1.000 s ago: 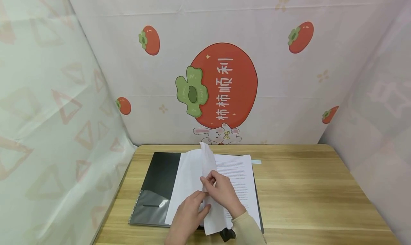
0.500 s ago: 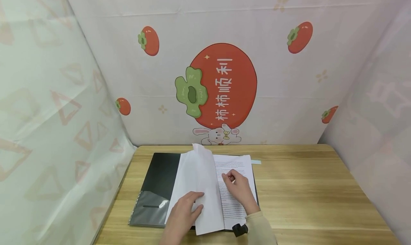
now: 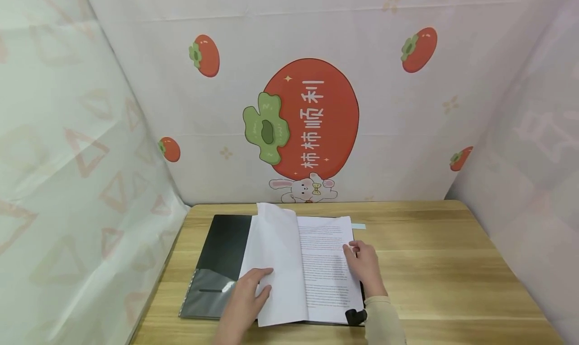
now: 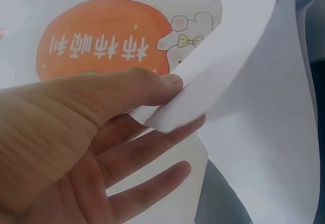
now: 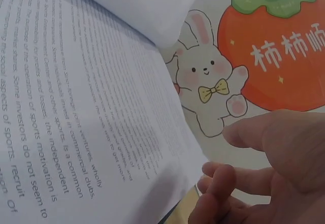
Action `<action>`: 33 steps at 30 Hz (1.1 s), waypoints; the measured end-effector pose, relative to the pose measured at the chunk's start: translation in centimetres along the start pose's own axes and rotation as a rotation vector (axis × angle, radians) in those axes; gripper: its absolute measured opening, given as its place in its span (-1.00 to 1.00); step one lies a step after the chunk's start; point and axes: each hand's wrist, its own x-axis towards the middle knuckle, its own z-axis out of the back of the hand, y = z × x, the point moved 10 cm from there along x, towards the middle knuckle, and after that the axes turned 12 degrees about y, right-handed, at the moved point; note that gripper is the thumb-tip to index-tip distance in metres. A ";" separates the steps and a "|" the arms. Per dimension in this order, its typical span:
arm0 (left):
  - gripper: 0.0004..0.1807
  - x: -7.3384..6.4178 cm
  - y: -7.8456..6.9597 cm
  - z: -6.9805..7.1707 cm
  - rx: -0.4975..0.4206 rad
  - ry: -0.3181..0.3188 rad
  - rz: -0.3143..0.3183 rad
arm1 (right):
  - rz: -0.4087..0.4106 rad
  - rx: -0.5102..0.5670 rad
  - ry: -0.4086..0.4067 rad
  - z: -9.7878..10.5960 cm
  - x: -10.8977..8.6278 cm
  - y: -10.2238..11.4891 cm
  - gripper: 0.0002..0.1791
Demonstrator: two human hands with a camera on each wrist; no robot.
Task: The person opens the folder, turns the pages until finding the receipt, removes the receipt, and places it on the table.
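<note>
Backing table (image 3: 452, 269) and folder (image 3: 228, 239), persimmon-print backdrop (image 3: 330, 114).

A backdrop (image 3: 398, 164) behind the wooden table (image 3: 434, 269) shows a red fruit (image 3: 334, 129) above a rabbit (image 3: 302, 188).

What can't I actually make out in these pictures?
Head view: the words on the printed page, too small to read.
Head view: whatever lies beneath the lifted sheet, hidden by it.
Left wrist view: the end of one finger of the left hand, behind the lifted sheet.
Right wrist view: part of the right hand, cut off by the picture's edge.
</note>
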 end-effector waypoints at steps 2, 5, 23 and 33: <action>-0.64 0.0 0.5 0.0 -0.003 0.004 0.021 | 0.001 -0.009 -0.013 0.2 0.1 -0.5 -0.51; -0.64 0.0 1.3 0.0 -0.005 0.020 0.055 | -0.018 -0.010 -0.012 0.3 0.1 -1.2 -0.50; -0.64 -0.3 7.5 -1.0 -0.077 0.094 0.246 | -0.130 0.050 0.079 -0.5 -0.2 -3.1 -0.40; -0.65 0.1 9.6 -1.7 -0.020 0.111 0.238 | -0.094 0.066 0.037 -0.2 -0.5 -3.6 -0.50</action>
